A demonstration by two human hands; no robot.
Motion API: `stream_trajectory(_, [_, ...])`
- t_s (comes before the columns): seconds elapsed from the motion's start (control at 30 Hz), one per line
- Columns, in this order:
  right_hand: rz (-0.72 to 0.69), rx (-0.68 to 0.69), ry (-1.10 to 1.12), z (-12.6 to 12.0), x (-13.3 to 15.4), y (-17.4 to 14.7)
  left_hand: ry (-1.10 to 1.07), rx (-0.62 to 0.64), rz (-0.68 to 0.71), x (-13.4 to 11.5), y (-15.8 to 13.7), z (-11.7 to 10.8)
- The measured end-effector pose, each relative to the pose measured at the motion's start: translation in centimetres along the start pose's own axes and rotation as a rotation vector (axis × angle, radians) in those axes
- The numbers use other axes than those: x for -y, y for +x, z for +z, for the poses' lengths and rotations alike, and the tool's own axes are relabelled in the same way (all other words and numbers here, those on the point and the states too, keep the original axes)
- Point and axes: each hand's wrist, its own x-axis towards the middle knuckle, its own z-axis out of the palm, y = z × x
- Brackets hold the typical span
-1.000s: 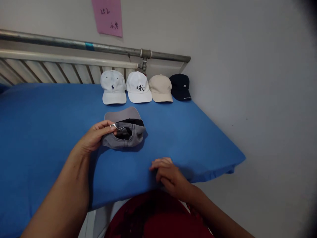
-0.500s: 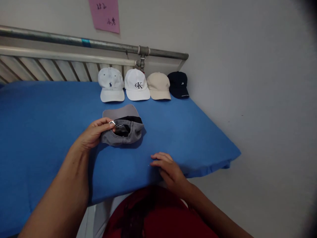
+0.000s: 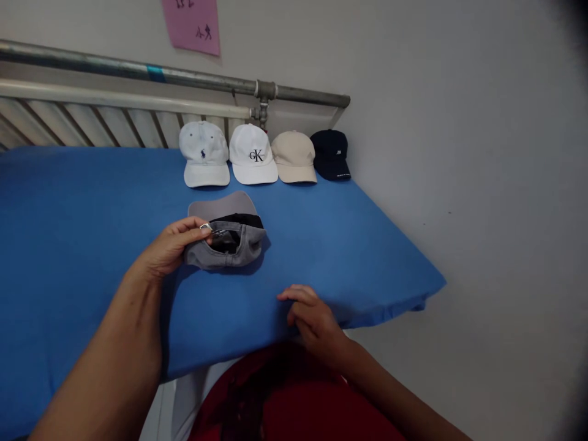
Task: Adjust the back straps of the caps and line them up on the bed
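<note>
Little differs. The right hand (image 3: 309, 315), which reached a little further onto the blue table (image 3: 92, 214) half a second ago, now sits back nearer its front edge, fingers curled. The left hand (image 3: 169, 248) and the grey cap (image 3: 227, 236) drift slightly left in view.

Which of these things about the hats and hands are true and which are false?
1. The left hand grips the grey cap. True.
2. Six caps stand in the back row. False: four, two white, one beige, one navy.
3. The right hand holds a cap. False: it rests on the blue cover, holding nothing.
4. The grey cap lies upside down. True.
</note>
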Motion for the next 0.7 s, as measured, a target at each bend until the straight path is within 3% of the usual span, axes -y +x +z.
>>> stream_trajectory(0.13, [0.002, -0.056, 0.050, -0.03, -0.22, -0.10, -0.005, -0.001, -0.005, 0.02, 0.04, 0.04])
stream_trajectory(0.27, [-0.037, 0.000, -0.047, 0.02, -0.23, 0.02, -0.003, 0.000, -0.008, 0.04, 0.03, -0.02])
stream_trajectory(0.37, [-0.053, -0.019, 0.004, 0.10, -0.41, -0.13, -0.003, -0.010, -0.006, 0.04, 0.00, -0.04])
stream_trajectory(0.47, [-0.015, -0.076, 0.072, 0.16, -0.60, -0.31, 0.000, -0.007, -0.012, 0.04, 0.06, 0.03])
stream_trajectory(0.6, [0.016, -0.040, 0.054, 0.18, -0.44, -0.41, -0.008, -0.003, -0.013, 0.09, 0.21, 0.05])
stream_trajectory(0.7, [0.157, -0.075, 0.259, -0.13, -0.22, -0.39, -0.046, 0.006, 0.020, 0.12, 0.21, -0.07])
